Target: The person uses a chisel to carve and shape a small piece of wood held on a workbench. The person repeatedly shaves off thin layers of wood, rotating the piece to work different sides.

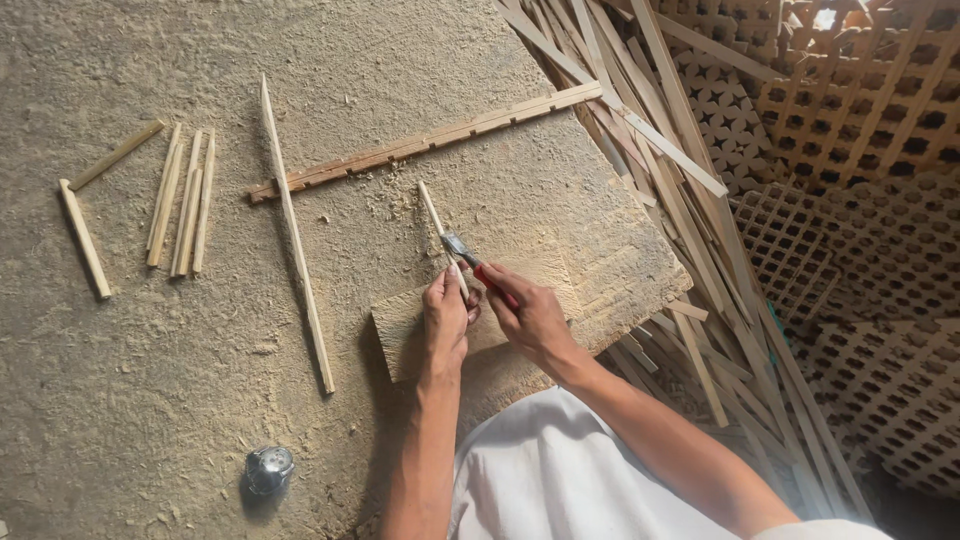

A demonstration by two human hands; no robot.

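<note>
Pale wood, thin and straight, makes up the stick (440, 228) held near the middle of the frame: it is narrow, light tan, and runs from the left hand (446, 318) up and to the left, its far end pointed and free. That hand is closed around the stick's lower end, pressing it onto a flat, sawdust-covered wooden block (600, 270). Just right of it, the right hand (528, 312) grips a small knife (472, 260) with a red handle, its grey blade laid against the stick just above the left fingers. Both hands lie close together, nearly touching. A long notched strip (430, 140) lies diagonally across the upper middle, and a long tapered slat (295, 235) crosses its left end. At the upper left lie several short cut sticks (185, 205). Lattice panels (860, 130) and loose slats fill the right side, and a small shiny metal object (268, 468) sits at the lower left.
</note>
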